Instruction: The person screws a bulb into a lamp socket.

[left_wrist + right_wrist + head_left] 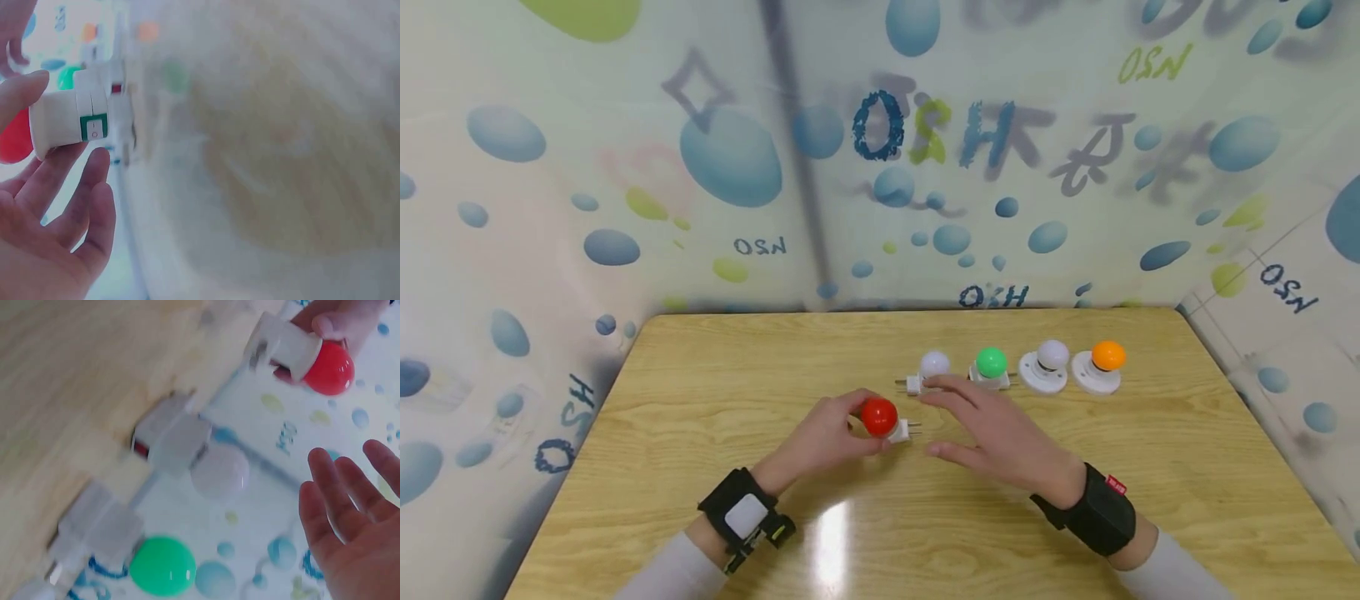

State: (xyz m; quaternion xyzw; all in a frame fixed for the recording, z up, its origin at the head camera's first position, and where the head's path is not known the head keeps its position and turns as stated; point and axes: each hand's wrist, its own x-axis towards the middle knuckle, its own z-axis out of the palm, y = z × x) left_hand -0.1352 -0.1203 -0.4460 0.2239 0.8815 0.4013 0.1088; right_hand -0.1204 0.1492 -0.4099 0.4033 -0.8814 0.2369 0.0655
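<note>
My left hand (823, 433) grips a white plug-in lamp socket (56, 119) that carries a red light bulb (879, 417). The socket's two metal prongs point right in the head view, and a green-edged rocker switch (94, 128) shows in the left wrist view. To the right, my right hand (1000, 433) hovers with fingers spread and holds nothing. Just beyond its fingertips lies a second plug-in socket (181, 437) with a white bulb (935, 363). A third such socket (100, 525), with a green bulb (992, 362), stands to the right of it.
Farther right along the back of the wooden table (715, 358) are two round white lamp bases, one with a white bulb (1052, 355), the other with an orange bulb (1108, 355). A patterned curtain (730, 158) rises behind the table's back edge.
</note>
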